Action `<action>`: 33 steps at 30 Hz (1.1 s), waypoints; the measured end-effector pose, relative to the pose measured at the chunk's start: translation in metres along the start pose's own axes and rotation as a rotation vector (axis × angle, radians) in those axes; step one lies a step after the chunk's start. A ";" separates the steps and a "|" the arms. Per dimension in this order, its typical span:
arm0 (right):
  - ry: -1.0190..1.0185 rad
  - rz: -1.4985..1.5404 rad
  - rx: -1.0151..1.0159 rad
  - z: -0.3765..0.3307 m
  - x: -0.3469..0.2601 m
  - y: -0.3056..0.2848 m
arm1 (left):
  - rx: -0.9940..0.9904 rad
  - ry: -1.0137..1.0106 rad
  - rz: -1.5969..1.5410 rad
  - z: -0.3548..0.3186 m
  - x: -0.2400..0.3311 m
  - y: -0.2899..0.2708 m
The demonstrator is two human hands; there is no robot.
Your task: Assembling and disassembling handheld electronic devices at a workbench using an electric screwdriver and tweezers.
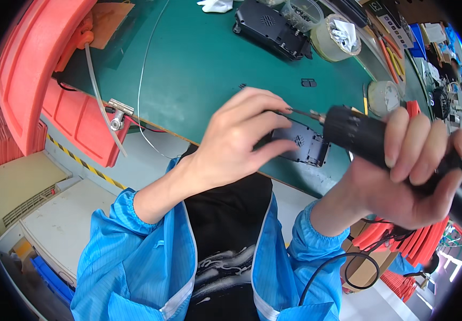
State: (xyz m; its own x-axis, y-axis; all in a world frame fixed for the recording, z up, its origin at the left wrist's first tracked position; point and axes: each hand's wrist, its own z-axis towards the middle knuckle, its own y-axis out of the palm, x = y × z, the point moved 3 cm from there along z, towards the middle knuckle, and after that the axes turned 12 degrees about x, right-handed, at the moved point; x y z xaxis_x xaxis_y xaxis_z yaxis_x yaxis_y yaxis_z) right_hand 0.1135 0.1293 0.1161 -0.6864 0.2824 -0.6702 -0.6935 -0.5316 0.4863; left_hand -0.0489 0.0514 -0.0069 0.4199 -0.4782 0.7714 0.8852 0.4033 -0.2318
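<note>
My right hand [413, 166] is wrapped round a black electric screwdriver [357, 134], tilted with its thin bit [306, 113] pointing left. My left hand [241, 134] meets the bit's tip with curled fingertips, its thumb held lower and a little apart. Whatever lies in those fingertips is too small to make out. Below the bit, a black plastic housing [308, 143] with a round speaker grille lies near the bench's front edge, partly covered by my left fingers.
On the green bench [199, 59], a larger black housing [274, 29] lies beside a clear tub of small parts [301, 15] and a white round container [335, 37]. A small black part [309, 83] lies nearer. Red foam [38, 69] and a metal clamp [119, 109] border the left.
</note>
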 end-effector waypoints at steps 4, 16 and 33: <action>0.007 -0.076 0.010 -0.012 -0.008 -0.001 | 0.117 -0.052 -0.016 0.001 -0.003 -0.006; 0.016 -0.083 -0.061 -0.019 0.003 -0.003 | 0.133 -0.016 0.043 0.001 -0.001 -0.006; 0.055 -0.060 -0.081 -0.021 0.007 -0.003 | 0.106 -0.017 0.010 0.000 0.000 -0.006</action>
State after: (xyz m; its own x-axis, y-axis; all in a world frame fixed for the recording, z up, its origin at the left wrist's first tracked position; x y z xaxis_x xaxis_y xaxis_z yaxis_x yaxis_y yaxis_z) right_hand 0.1152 0.1161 0.0990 -0.6297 0.2720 -0.7276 -0.7111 -0.5788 0.3991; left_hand -0.0542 0.0489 -0.0058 0.4244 -0.4610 0.7793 0.8545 0.4886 -0.1763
